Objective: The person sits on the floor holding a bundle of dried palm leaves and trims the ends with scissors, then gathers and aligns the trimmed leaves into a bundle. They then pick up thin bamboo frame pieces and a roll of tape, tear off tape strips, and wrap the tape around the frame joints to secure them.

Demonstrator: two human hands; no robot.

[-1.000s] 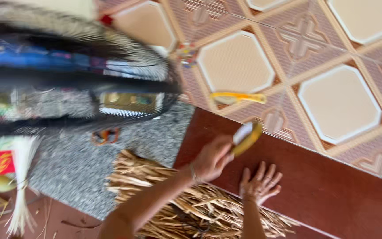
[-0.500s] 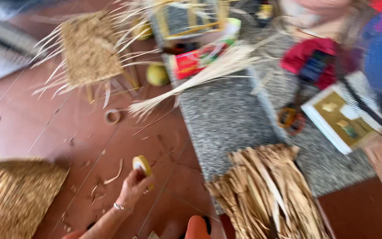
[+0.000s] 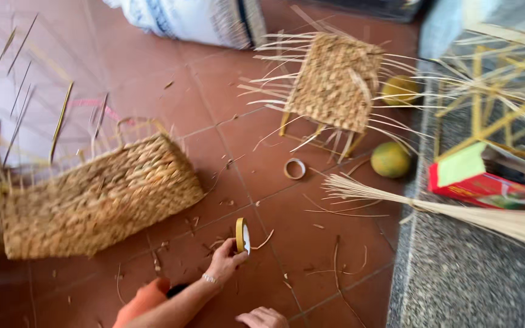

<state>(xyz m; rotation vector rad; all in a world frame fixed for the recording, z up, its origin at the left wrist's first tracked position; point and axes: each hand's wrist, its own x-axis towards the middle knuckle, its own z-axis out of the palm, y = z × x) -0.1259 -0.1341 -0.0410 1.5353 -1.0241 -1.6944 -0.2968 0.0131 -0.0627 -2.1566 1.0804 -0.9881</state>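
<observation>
My left hand (image 3: 225, 262) reaches forward over the red tiled floor (image 3: 311, 243) and pinches a yellow tape roll (image 3: 240, 235), held upright on its edge. A thin bracelet sits on that wrist, and an orange sleeve shows further back. My right hand (image 3: 264, 317) lies low at the bottom edge, only partly in view, fingers spread on the tiles and holding nothing. A large woven straw basket (image 3: 98, 200) lies on its side just left of the tape roll.
A small tape ring (image 3: 295, 168) lies on the tiles ahead. Beyond it stands a woven panel on a yellow frame (image 3: 335, 82), with two yellow-green fruits (image 3: 390, 159) nearby. A straw bundle (image 3: 457, 209) and red box (image 3: 481, 185) rest on the grey speckled step (image 3: 469, 279). Straw scraps litter the floor.
The view has swung left and down from the straw pile to the baskets. My left hand still holds the tape roll and has lowered it toward the tiles.
</observation>
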